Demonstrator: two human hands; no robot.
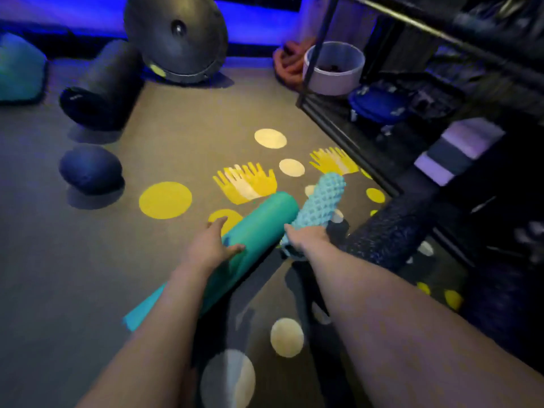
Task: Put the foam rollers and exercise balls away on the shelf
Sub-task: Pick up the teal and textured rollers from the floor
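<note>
Teal cushion [20, 69]: soft block at the far left edge, on the floor [44, 260].
Black roller [100, 86]: thick foam cylinder lying on the floor, well apart from both hands.
Dark ball [89, 169]: on the floor just below the black roller.
Grey dome ball [176, 36]: tilted on its rim at the back.
Left hand [212, 242]: fingers curled over the smooth teal roller [253, 231], grasping it mid-length; the roller slants up to the right, off the floor.
Right hand [306, 238]: clenched around the near end of the knobbly light-blue roller [322, 201], which points up and away.
Textured black roller [391, 228]: just right of the right hand, leaning toward the shelf.
Shelf [353, 136]: black frame at right, its low tier crowded with a white tub [335, 69] and blue items.
</note>
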